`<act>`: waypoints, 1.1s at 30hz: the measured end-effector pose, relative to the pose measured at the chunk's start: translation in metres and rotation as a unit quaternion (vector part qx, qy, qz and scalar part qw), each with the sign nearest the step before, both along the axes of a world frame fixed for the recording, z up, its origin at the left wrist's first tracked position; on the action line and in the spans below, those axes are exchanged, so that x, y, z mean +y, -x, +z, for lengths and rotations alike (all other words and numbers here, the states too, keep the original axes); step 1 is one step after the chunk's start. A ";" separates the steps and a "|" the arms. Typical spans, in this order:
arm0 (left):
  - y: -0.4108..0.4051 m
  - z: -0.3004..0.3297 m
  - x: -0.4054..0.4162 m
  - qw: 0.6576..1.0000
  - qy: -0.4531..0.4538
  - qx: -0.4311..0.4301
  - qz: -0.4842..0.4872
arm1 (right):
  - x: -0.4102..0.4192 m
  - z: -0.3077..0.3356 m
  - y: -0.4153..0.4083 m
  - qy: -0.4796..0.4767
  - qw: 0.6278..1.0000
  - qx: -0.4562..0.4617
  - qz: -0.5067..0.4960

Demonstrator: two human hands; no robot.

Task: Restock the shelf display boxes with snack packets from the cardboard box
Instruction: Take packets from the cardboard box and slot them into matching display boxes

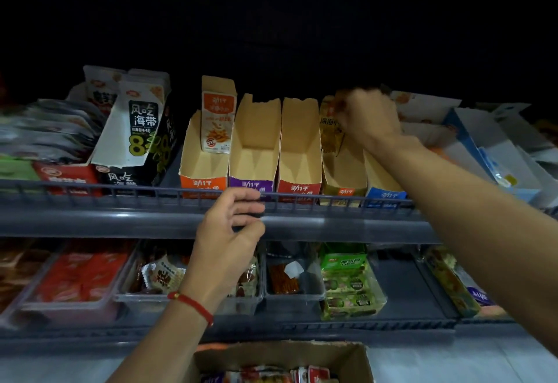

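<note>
Head view: right hand [367,118], fingers [347,101] seemingly pinching yellow packet [330,129]; left hand [229,231] loosely curled, empty.

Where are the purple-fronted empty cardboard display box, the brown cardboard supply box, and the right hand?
purple-fronted empty cardboard display box [252,185]: head view, on its purple front panel.
brown cardboard supply box [280,355]: head view, on its far inner wall.
right hand [367,120]: head view, on the back of the hand.

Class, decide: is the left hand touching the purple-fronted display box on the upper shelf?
Cannot tell. In the head view the left hand hooks its fingers at the shelf rail, overlapping the front of the purple-fronted display box; no contact or gap shows.
</note>
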State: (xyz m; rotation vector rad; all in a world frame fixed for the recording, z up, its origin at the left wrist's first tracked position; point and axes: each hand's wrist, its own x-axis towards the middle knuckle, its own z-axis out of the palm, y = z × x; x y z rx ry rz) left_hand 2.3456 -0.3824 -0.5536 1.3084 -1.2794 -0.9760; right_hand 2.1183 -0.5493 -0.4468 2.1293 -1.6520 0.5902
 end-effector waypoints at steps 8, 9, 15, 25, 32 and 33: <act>-0.009 -0.077 0.037 0.957 -0.089 -0.258 -0.102 | 0.172 -0.099 -0.013 -0.356 0.877 -0.014 0.324; -0.010 -0.095 0.041 0.944 -0.115 -0.284 -0.119 | 0.182 -0.134 -0.016 -0.444 0.840 0.026 0.311; -0.009 -0.221 0.087 0.865 -0.297 -0.366 -0.170 | 0.206 -0.366 -0.018 -0.706 0.678 0.182 0.095; -0.010 -0.299 0.135 0.795 -0.396 -0.403 -0.223 | 0.278 -0.534 -0.074 -0.644 0.745 -0.122 -0.122; -0.011 -0.296 0.132 0.794 -0.415 -0.401 -0.191 | 0.291 -0.527 -0.066 -0.556 0.823 -0.081 -0.081; -0.011 -0.295 0.133 0.792 -0.417 -0.403 -0.191 | 0.292 -0.528 -0.057 -0.550 0.827 -0.083 -0.077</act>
